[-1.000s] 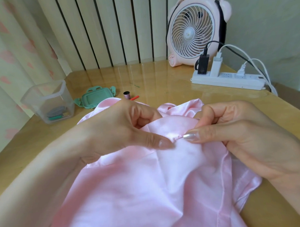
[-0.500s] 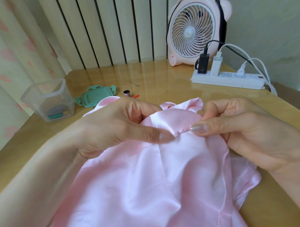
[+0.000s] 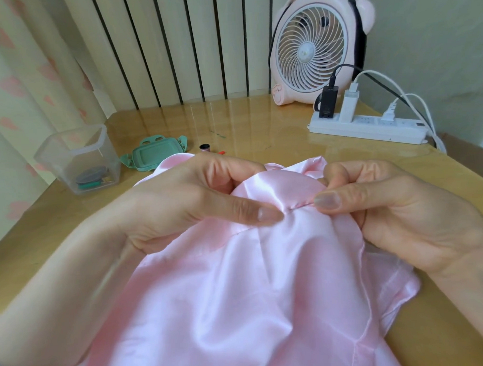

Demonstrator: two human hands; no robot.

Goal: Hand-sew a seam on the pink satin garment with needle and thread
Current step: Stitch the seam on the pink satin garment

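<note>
On the counter (image 3: 260,122) in front of me lies the pink garment (image 3: 238,292). It is glossy satin, bunched in soft folds, with a stitched hem running down its right side. Its upper part is drawn up into a small raised ridge between the two thumbs. My left grip (image 3: 197,200) is closed on the cloth, with the thumb pressed flat at the ridge's left end and the fingers curled underneath. My right grip (image 3: 394,205) pinches the ridge's right end between thumb and curled fingers. I cannot make out a needle in that pinch. Far left stands a clear tub (image 3: 78,158), open on top, with a dark round piece and something green at the bottom. A green lid (image 3: 154,155) lies just beside the tub, and a small spool (image 3: 205,147) sits near the lid.
</note>
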